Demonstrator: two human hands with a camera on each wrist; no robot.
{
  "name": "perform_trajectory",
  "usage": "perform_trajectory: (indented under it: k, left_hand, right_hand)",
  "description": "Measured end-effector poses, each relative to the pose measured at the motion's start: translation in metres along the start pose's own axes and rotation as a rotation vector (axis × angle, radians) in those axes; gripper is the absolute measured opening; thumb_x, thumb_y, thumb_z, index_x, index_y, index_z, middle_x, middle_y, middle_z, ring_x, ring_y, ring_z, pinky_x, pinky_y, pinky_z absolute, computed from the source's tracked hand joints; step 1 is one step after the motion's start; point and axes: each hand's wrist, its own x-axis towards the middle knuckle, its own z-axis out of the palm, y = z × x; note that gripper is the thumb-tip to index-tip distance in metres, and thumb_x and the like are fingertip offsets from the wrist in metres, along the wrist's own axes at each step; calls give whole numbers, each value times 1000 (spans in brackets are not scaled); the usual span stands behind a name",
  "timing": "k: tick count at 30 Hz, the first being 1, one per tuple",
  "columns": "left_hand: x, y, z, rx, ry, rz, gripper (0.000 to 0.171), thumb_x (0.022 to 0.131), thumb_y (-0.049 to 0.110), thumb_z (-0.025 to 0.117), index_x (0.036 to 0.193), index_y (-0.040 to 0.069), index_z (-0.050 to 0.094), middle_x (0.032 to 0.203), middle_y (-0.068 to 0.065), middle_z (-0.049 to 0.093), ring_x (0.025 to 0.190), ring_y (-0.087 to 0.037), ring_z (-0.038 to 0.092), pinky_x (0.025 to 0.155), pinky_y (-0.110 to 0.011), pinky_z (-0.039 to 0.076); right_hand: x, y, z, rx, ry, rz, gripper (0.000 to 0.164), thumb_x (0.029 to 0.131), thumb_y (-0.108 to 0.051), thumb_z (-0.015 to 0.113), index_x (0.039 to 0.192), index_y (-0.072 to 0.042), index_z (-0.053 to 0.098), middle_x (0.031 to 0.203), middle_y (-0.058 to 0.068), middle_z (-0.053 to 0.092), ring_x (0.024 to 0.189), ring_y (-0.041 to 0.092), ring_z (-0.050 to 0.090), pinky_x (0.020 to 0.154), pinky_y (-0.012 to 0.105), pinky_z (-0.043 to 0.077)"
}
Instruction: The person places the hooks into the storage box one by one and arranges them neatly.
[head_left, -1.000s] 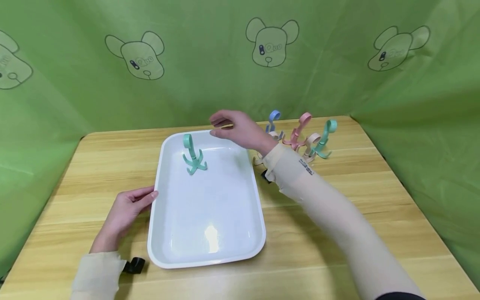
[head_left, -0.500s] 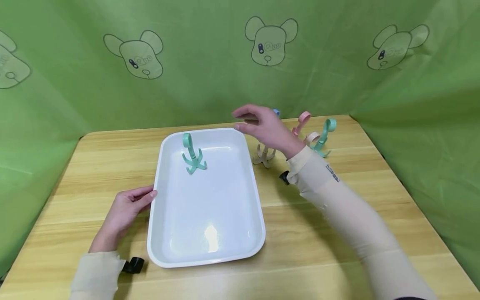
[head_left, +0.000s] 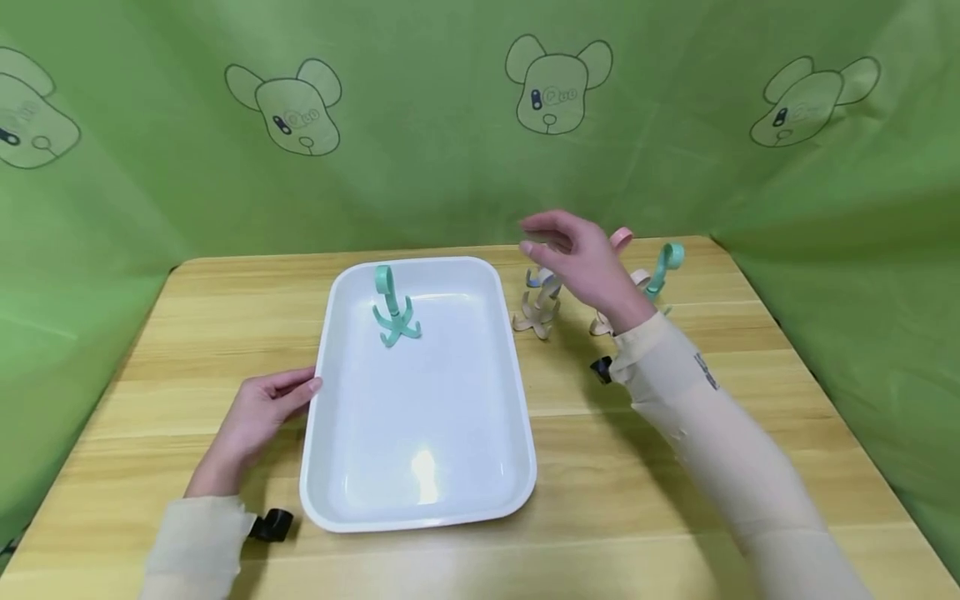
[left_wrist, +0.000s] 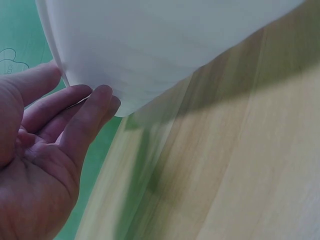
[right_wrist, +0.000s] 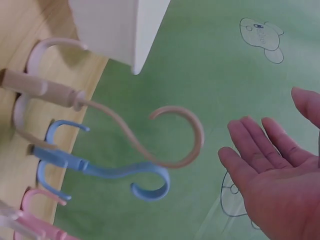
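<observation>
My left hand (head_left: 251, 417) pinches the left rim of a white tray (head_left: 427, 400), thumb over the edge and fingers against the outer wall (left_wrist: 130, 55). Inside the tray, toward the back, a green multi-prong hanger hook (head_left: 397, 323) stands on its prongs. My right hand (head_left: 588, 265) holds nothing; its fingers (right_wrist: 250, 150) are extended and the thumb is apart from them. It hovers over the hooks right of the tray. Nearest are a beige hook (right_wrist: 55, 93) and a blue hook (right_wrist: 105, 171), with their curled tops beside the fingers. My right hand partly hides the group in the head view.
Farther right stand a pink hook (head_left: 622, 239), another beige hook (head_left: 640, 277) and a second green hook (head_left: 662, 268). The wooden table (head_left: 600, 500) is bordered by a green curtain (head_left: 420, 167) at the back and sides. Black wrist mounts (head_left: 602, 369) stick out below both wrists.
My right hand has moved right, from above the tray's back edge to over the hooks. The left hand keeps its hold on the tray, and the green hook inside stays put.
</observation>
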Motion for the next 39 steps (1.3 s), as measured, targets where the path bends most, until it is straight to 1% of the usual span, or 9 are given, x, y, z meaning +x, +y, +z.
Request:
perform_trajectory:
  k: [8, 11, 14, 20, 24, 27, 31, 36, 39]
  left_hand:
    - [-1, 0, 0, 15, 1, -17, 52, 97, 26, 65, 132, -11, 54, 128, -23, 59, 100, -8, 65, 85, -30, 55]
    - [-1, 0, 0, 25, 2, -18, 53, 97, 28, 66, 131, -11, 55, 128, -23, 60, 100, -7, 65, 85, -29, 55]
    - [-1, 0, 0, 32, 1, -17, 53, 96, 28, 66, 131, -11, 55, 128, -23, 60, 100, -7, 65, 85, -29, 55]
    - [1, -1, -1, 30, -4, -9, 53, 96, 28, 66, 131, -11, 55, 127, -23, 60, 100, -8, 65, 85, -30, 55]
    - [0, -1, 0, 21, -8, -11, 54, 96, 29, 66, 131, -11, 55, 127, -23, 60, 100, -8, 65, 85, -30, 55]
    - [-3, -2, -1, 21, -6, -16, 53, 97, 27, 66, 131, -12, 54, 127, -23, 60, 100, -8, 65, 85, -30, 55]
    - [-6, -2, -3, 28, 2, -16, 51, 97, 24, 65, 130, -13, 54, 125, -23, 62, 99, -7, 65, 84, -29, 55]
    - [-5, -1, -1, 18, -4, -18, 54, 96, 27, 67, 131, -12, 54, 126, -23, 61, 99, -7, 65, 85, -30, 55]
    - [-3, 1, 0, 14, -4, -15, 54, 96, 27, 66, 131, -12, 54, 127, -24, 60, 99, -7, 65, 85, -29, 55]
  right_hand:
    - [-9, 12, -7, -20, 45, 77, 52, 95, -30, 68, 138, -5, 54, 139, 11, 54, 125, 22, 52, 103, 33, 44]
    - [-11, 18, -7, -42, 45, 108, 56, 95, -34, 68, 140, -5, 52, 142, 10, 52, 127, 23, 51, 103, 33, 44]
    - [-12, 25, -7, -74, 52, 123, 57, 95, -33, 67, 141, -4, 51, 143, 11, 51, 128, 26, 50, 104, 35, 44]
    - [-15, 36, -5, -128, 79, 87, 54, 96, -28, 68, 139, 1, 52, 141, 15, 52, 127, 31, 50, 105, 40, 43]
    - [-16, 41, -2, -119, 91, 80, 54, 95, -24, 69, 139, 1, 52, 140, 17, 52, 126, 31, 52, 103, 39, 44]
    - [-17, 47, 2, -108, 88, 102, 55, 94, -24, 70, 140, 0, 51, 137, 17, 55, 123, 28, 55, 100, 38, 47]
    - [-19, 53, 7, -133, 69, 118, 52, 94, -26, 70, 137, 1, 55, 128, 18, 62, 116, 28, 59, 96, 39, 50]
    - [-21, 54, 8, -190, 82, 104, 48, 94, -25, 69, 130, 5, 58, 116, 18, 65, 105, 29, 61, 90, 42, 51]
    - [-20, 53, 7, -207, 92, 117, 48, 95, -25, 69, 131, 5, 57, 117, 19, 65, 104, 30, 61, 90, 43, 51]
